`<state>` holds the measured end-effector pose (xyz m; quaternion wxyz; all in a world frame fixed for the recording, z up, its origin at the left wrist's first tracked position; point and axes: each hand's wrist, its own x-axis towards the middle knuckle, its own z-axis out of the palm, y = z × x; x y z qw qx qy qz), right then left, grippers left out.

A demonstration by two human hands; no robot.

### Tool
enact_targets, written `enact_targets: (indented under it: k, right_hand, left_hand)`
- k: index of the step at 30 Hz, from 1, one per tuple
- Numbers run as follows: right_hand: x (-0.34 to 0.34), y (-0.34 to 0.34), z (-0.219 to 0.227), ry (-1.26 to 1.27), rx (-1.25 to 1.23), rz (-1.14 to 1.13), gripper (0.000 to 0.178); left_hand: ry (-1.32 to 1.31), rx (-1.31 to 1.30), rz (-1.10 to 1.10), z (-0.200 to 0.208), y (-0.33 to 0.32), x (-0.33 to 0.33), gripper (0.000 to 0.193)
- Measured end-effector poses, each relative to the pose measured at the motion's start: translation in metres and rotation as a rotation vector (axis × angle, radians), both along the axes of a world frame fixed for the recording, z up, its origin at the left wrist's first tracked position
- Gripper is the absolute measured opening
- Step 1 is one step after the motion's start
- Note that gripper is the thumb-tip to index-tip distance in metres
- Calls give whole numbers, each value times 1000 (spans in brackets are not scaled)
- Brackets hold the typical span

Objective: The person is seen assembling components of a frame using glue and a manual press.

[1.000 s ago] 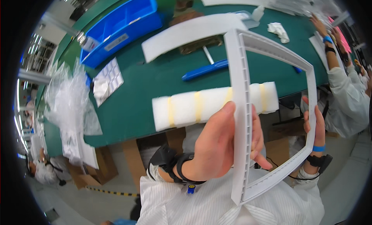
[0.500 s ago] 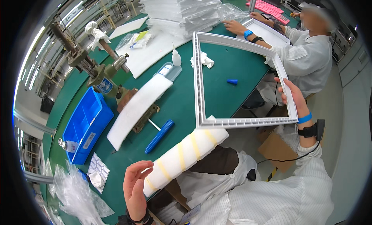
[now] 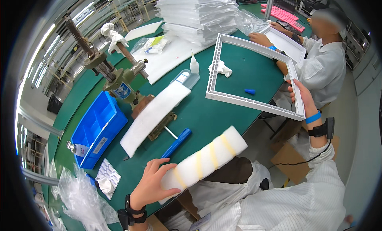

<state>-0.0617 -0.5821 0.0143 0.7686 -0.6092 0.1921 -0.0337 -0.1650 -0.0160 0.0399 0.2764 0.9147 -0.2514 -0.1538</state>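
Observation:
At the right, my right hand (image 3: 304, 96) is closed around one side of a white rectangular frame (image 3: 254, 104). The frame is held up above the table edge, tilted, with notched inner edges. My left hand (image 3: 153, 181) is at the near left end of a white foam block (image 3: 205, 161) banded with yellow tape. Its fingers are spread, and the thumb lies over the block's face. This block rests along the table's front edge. Beyond it is a blue marker-like tool (image 3: 177, 143) with a white tip, beside a curved white foam pad (image 3: 155, 117) on a metal fixture.
A green press (image 3: 121, 85) stands behind a blue divided bin (image 3: 97, 129). A dropper bottle (image 3: 193, 64), white cloth (image 3: 223, 68) and blue cap (image 3: 250, 91) lie farther off. Stacked wrapped sheets (image 3: 195, 16) are at the back. A co-worker (image 3: 324, 59) sits at the right. Clear plastic (image 3: 85, 197) lies near left.
My left hand has moved right onto the end of the foam block. The frame in my right hand has tilted, its near side now showing a flat outer face. The view has shifted slightly.

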Motion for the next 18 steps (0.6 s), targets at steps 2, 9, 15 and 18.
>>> enact_targets:
  k: [2, 9, 15, 18]
  right_hand:
    - [5, 2, -2, 2, 2, -16, 39]
    - [11, 2, -13, -2, 6, -32, 38]
    - [16, 6, -17, 2, 25, -82, 36]
    - [18, 7, -17, 11, 16, -131, 34]
  left_hand:
    - [-3, -23, -39, -4, 5, 8, 70]
    - [54, -49, -4, -6, 14, 15, 64]
    - [66, -40, -12, -17, 31, 16, 65]
    - [69, -52, 4, -20, 39, 14, 64]
